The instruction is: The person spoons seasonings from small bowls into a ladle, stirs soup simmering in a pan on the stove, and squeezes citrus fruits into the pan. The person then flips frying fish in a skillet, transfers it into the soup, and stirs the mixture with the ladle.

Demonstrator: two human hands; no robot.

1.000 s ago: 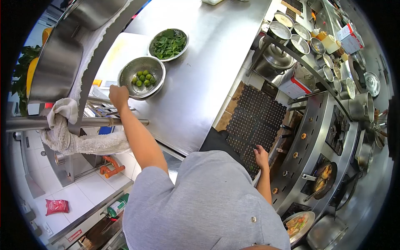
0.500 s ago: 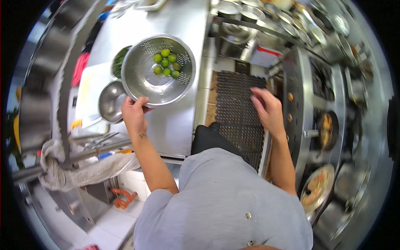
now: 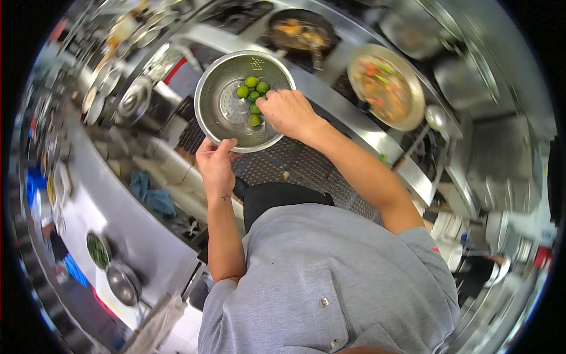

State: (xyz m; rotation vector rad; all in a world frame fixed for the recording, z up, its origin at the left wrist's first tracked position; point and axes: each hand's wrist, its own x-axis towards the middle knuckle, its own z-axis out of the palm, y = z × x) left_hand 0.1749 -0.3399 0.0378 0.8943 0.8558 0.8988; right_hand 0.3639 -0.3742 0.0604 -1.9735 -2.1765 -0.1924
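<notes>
A steel colander (image 3: pixel 227 127) with several green limes (image 3: pixel 252 82) inside is held up in front of me. My left hand (image 3: pixel 216 167) grips its near rim, thumb over the edge. My right hand (image 3: pixel 290 114) reaches in over the right side of the rim, its fingers closed at the limes; whether a lime is between them is hidden. The limes lie grouped in the right half of the bowl.
Beyond the colander is the stove with a black frying pan (image 3: pixel 300 38) and a wide pan of stew (image 3: pixel 380 88), a ladle (image 3: pixel 435 117) beside it. On the steel counter (image 3: pixel 138 230) at left are a bowl of leaves (image 3: pixel 98 250) and a steel bowl (image 3: pixel 122 284).
The view has turned from the counter toward the stove. My left hand lifted the colander off the counter and carried it along. My right hand has moved into the colander, onto the limes.
</notes>
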